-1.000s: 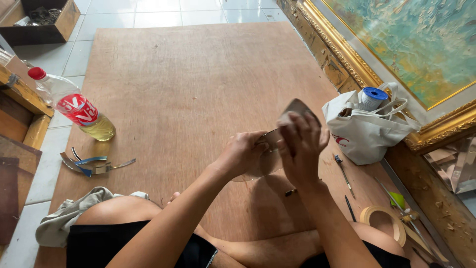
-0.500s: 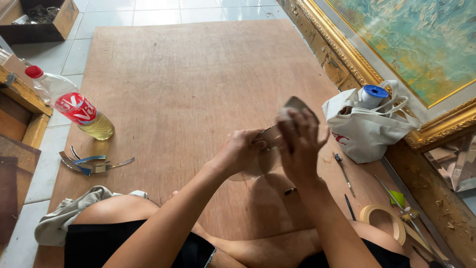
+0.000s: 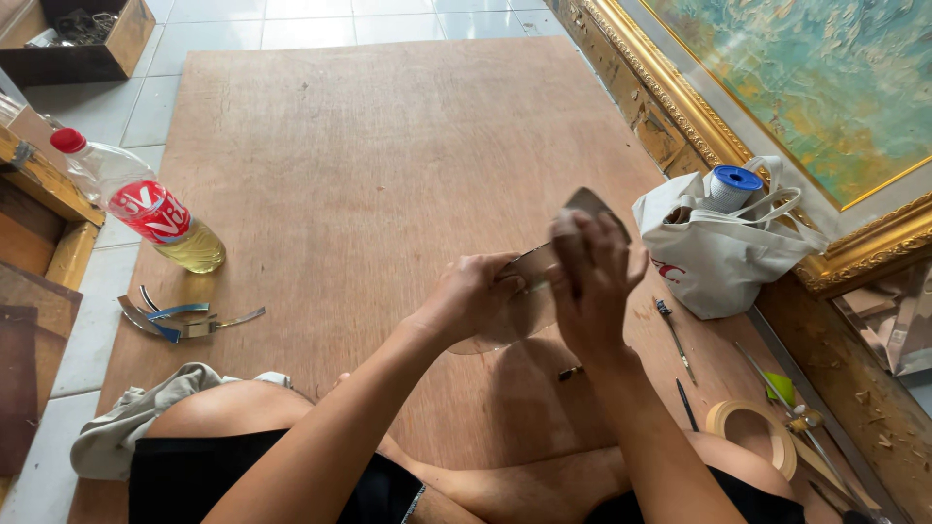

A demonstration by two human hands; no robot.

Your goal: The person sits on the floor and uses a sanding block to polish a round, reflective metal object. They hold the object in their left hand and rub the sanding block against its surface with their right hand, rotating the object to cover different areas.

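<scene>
I sit on a brown plywood sheet [image 3: 369,146] laid on the floor. My left hand [image 3: 476,296] grips the lower end of a thin, flat mirror-like piece [image 3: 515,315] with a rounded edge. My right hand [image 3: 592,281] presses a small grey-brown pad [image 3: 587,204], perhaps sandpaper, against that piece's upper edge. Both hands hover above the board in front of my knees. Much of the piece is hidden behind my fingers.
A plastic bottle of yellow liquid [image 3: 146,209] lies at left, with curved mirror offcuts [image 3: 175,318] below it. A white tote bag [image 3: 723,247] holding a blue-capped tube stands at right beside a gold-framed painting [image 3: 806,87]. A tape roll [image 3: 752,432], pens and tools lie near my right knee.
My right hand has slid slightly along the piece's upper edge with the pad; the left hand keeps the same hold. Nothing else has moved.
</scene>
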